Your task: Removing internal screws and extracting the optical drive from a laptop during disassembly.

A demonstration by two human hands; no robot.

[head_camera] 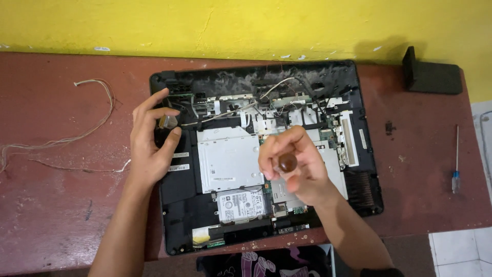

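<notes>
Opened laptop base (266,154), cover off, lies flat mid-worktop (61,205), back edge near the yellow wall (246,25), front edge at the worktop's near edge.

Left hand (151,141): rests on the base's left side, fingers curled, thumb and forefinger pinching a small flat connector piece (168,121) at the upper-left corner of the internals.

Right hand (292,164): raised over the centre of the base, fingers closed round a screwdriver with a brown rounded handle (287,162), seen end-on. Shaft and tip hidden beneath the hand; cannot tell what the tip touches.

Inside the base: silver optical drive (229,164) between the two hands; hard drive (242,205) just below it; green circuit board partly covered by the right hand; thin grey and white cables (266,92) crossing the upper part; vent grille (361,187) at lower right.

Around: loose thin wires (66,138) trailing on the worktop well left of the base, near the left forearm. Black wedge-shaped piece (433,77) at far right by the wall. A second, slim screwdriver with a blue handle (455,164) lies near the right edge, well apart from the base. Small dark bit (390,127) just right of the base.

Room: bare worktop on the left below the wires and on the right between base and slim screwdriver. Tiled floor (456,246) shows past the right front corner. Dark printed cloth (266,261) at the near edge, below the base.
</notes>
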